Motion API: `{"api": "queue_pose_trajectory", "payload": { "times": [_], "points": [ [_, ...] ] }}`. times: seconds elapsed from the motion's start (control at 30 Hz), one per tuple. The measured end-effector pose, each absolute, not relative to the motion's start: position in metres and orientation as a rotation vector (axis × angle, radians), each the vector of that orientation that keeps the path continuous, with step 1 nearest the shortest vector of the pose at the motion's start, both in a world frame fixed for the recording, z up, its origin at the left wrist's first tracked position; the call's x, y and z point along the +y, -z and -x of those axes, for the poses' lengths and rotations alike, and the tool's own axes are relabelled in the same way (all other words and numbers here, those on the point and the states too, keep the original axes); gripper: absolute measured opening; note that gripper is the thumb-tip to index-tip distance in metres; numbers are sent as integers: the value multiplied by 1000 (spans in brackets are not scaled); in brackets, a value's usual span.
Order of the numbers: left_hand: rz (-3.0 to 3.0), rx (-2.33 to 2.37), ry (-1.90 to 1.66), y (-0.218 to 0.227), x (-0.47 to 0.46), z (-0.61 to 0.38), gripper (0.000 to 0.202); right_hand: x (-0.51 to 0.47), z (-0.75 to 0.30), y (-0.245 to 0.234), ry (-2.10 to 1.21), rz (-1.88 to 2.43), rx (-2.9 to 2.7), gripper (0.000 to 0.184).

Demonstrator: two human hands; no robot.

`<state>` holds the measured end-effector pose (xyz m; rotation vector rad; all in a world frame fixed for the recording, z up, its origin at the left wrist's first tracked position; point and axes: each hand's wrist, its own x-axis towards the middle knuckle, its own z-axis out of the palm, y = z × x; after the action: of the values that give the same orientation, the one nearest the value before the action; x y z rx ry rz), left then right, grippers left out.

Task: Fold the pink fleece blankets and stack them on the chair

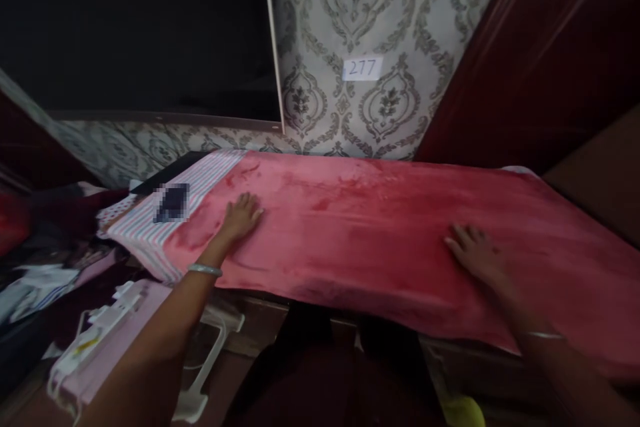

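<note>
A red, plush-looking cloth [340, 240] lies spread over a long, low surface against the wall. Toward its left end, my left hand [241, 217] rests palm down on the cloth, fingers stretched out. My right hand [475, 252] lies flat on the darker red part further right, its fingers spread. Neither hand holds anything. At the left end a striped cloth [200, 187] covers the surface beside the red one. On these stripes sits a small dark item [173, 203], blurred out so its kind cannot be told.
A large dark screen [140, 33] hangs at upper left. A paper marked 277 [363, 69] is on the patterned wall [350, 107]. Lower left are a white power strip [103, 323], its cord and piled clothes [45, 287]. Something yellow-green [464, 411] shows at the bottom.
</note>
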<state>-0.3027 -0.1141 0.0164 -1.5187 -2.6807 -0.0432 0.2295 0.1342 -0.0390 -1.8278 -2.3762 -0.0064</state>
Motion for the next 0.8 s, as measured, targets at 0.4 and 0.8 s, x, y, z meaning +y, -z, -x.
{"api": "queue_pose_trajectory", "payload": {
  "times": [0.4, 0.8],
  "points": [
    [1991, -2416, 83, 16, -47, 202, 64, 69, -150, 38, -165, 1508, -2686, 60],
    [1961, -2323, 233, 23, -35, 213, 72, 104, -368, 27, -30, 2274, -2098, 59]
  ]
}}
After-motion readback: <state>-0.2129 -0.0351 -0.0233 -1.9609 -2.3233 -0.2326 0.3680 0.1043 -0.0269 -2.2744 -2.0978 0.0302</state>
